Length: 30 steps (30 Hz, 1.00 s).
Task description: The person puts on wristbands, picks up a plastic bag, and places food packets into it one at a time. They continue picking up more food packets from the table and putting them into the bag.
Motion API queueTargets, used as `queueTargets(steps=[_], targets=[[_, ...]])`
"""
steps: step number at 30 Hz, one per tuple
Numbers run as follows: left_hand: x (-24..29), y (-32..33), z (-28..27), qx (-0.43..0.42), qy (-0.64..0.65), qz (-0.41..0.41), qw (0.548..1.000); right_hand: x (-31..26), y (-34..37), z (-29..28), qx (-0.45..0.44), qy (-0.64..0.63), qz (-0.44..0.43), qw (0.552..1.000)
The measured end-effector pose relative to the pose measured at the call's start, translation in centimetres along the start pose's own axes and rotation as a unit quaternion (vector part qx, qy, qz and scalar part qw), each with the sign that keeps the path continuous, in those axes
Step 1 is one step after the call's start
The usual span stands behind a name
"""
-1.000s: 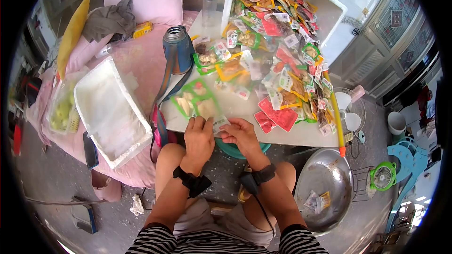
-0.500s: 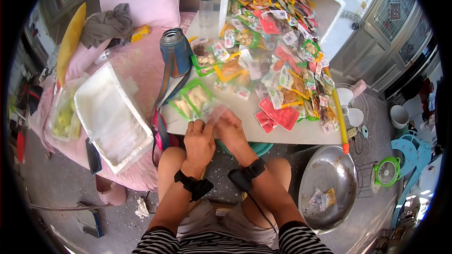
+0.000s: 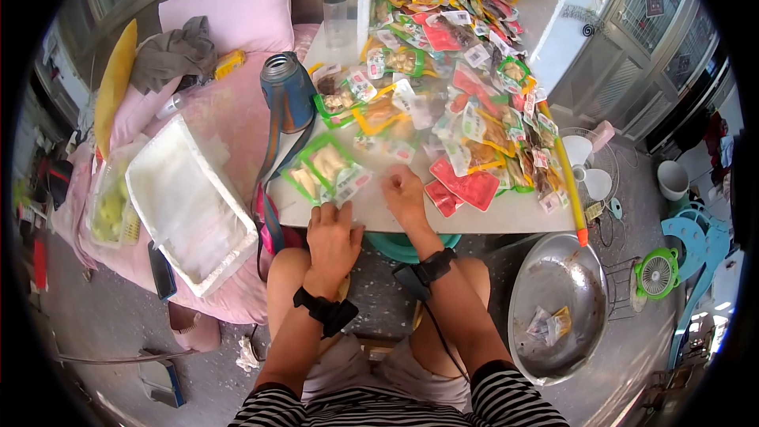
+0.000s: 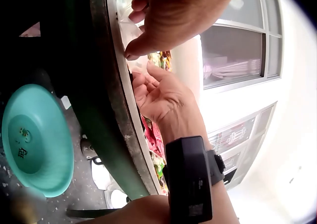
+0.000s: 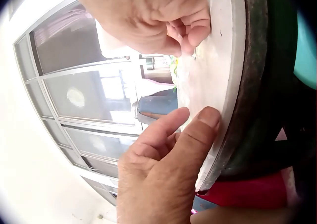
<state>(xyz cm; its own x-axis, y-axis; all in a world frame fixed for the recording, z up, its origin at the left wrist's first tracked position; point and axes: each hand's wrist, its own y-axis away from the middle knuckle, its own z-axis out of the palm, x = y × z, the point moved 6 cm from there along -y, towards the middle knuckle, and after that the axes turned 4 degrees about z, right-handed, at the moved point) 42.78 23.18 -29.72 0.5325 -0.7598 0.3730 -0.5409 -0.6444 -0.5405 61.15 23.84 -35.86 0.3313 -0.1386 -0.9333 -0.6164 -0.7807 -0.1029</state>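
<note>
My left hand [image 3: 332, 243] lies at the table's front edge, fingers extended toward a green-trimmed clear packet [image 3: 327, 160] of pale food; its fingertips are by the packet's label end. To the right, my right hand [image 3: 405, 196] is over the tabletop, fingers curled in. In the right wrist view the right hand [image 5: 163, 18] has thumb and fingertips close together, a tiny pale-green bit beside them; I cannot tell if they hold it. The left hand [image 5: 168, 159] appears below with nothing between finger and thumb. Red packets [image 3: 468, 184] lie right of the hands.
Many packets spill from a tipped white foam box [image 3: 545, 12]. A blue flask [image 3: 287, 95] with a strap stands at the left. An empty foam box [image 3: 190, 205] sits on the bed, a metal basin [image 3: 561, 269] on the right, and a teal basin [image 4: 57, 140] below the table.
My right hand has come away from the packet's label end and moved right and up. The left fingers have loosened from their bent hold and straightened. The head view has shifted slightly.
</note>
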Motion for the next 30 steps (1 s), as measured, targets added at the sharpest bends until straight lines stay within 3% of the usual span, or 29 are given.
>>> queueTargets(steps=[3,6,9,12,13,14,15,17,19,21,25,27,28,30], targets=[[0.5,-0.2,-0.5,0.023,-0.011,0.007,1.000,-0.7,0.6,-0.6,-0.055,-0.250,0.074,0.964],[1.7,-0.4,-0.9,0.037,-0.030,0.059,0.997,-0.9,1.3,-2.5,-0.058,-0.348,0.131,0.927],[2.2,0.0,-0.9,0.074,0.015,0.131,0.988,-1.3,1.9,-4.4,-0.072,-0.358,0.134,0.921],[2.6,-0.4,-2.4,0.094,0.067,0.148,0.982,-3.0,2.8,-7.2,-0.040,-0.202,0.037,0.978],[2.9,-0.7,-3.0,0.092,0.074,0.148,0.982,-5.2,3.3,-8.7,0.017,-0.113,-0.111,0.987],[3.3,-0.9,-3.7,0.085,0.073,0.156,0.981,-8.0,4.6,-9.9,0.075,-0.016,-0.252,0.965],[3.7,-1.2,-4.3,0.077,0.073,0.165,0.981,-10.5,6.4,-10.5,0.132,0.086,-0.382,0.911],[5.3,-1.9,-5.9,0.058,0.076,0.183,0.978,-12.9,9.0,-9.5,0.106,0.180,-0.446,0.870],[6.2,-2.1,-7.3,0.036,0.076,0.211,0.974,-13.1,10.6,-8.0,0.051,0.220,-0.468,0.854],[7.9,-1.9,-9.0,0.024,0.075,0.240,0.968,-12.1,11.1,-7.1,-0.030,0.202,-0.456,0.866],[10.3,-0.7,-12.6,0.063,0.108,0.224,0.967,-14.3,13.7,-11.9,0.014,0.221,-0.392,0.893],[10.2,0.1,-13.9,0.086,0.128,0.189,0.970,-14.9,15.0,-16.7,0.048,0.258,-0.357,0.897],[10.2,0.5,-14.2,0.085,0.134,0.188,0.969,-15.8,16.0,-19.9,0.096,0.232,-0.379,0.891],[9.7,1.3,-14.6,0.085,0.144,0.179,0.970,-15.5,18.2,-26.3,0.147,0.297,-0.283,0.900]])
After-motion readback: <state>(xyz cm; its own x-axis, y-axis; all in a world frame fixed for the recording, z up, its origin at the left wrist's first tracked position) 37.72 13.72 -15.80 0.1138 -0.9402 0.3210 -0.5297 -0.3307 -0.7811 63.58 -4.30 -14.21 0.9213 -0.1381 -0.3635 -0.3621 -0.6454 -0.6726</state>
